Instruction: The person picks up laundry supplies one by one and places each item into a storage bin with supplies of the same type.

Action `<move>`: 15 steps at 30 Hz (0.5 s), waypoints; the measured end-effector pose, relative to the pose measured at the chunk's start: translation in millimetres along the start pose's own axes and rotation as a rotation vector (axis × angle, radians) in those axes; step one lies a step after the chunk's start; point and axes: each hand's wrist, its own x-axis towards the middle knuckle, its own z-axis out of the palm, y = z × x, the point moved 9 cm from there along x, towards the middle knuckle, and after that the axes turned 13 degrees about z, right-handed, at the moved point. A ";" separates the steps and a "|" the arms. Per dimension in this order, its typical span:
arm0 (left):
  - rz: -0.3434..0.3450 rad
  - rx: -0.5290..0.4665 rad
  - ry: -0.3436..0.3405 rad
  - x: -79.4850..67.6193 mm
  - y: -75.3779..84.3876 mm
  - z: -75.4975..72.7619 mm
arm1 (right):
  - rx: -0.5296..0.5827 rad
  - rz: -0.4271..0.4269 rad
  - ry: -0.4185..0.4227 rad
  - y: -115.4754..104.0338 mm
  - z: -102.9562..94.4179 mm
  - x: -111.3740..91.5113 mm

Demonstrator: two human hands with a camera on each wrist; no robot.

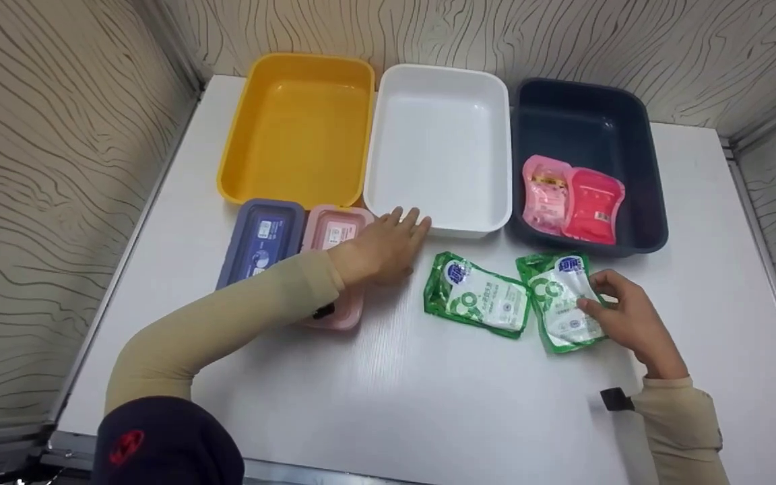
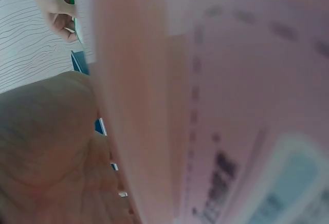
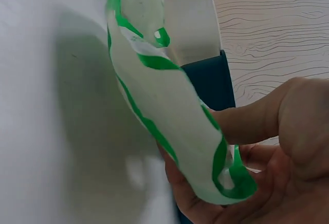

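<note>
My right hand [image 1: 634,323] pinches the right edge of a green-and-white pouch [image 1: 566,306], thumb on top and fingers beneath. In the right wrist view that pouch [image 3: 159,95] is seen edge-on, tilted over the table. A second green-and-white pouch [image 1: 482,296] lies to its left, their edges meeting. My left hand [image 1: 391,249] has its fingers stretched out at the front rim of the white bin [image 1: 438,148]. Its wrist crosses over a pink lidded box [image 1: 337,316], partly hiding it. The same box [image 2: 247,80] fills much of the left wrist view, blurred.
A yellow bin [image 1: 297,135] stands at the back left. The dark blue bin [image 1: 580,114] at the back right holds two pink packs [image 1: 573,199]. A blue lidded box [image 1: 263,236] lies left of the pink one. Patterned walls [image 1: 65,168] enclose the white table [image 1: 428,404].
</note>
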 end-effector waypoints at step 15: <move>0.050 -0.045 0.106 6.8 -3.1 -14.6 | 0.153 -0.054 -0.040 -35.1 -18.7 -14.0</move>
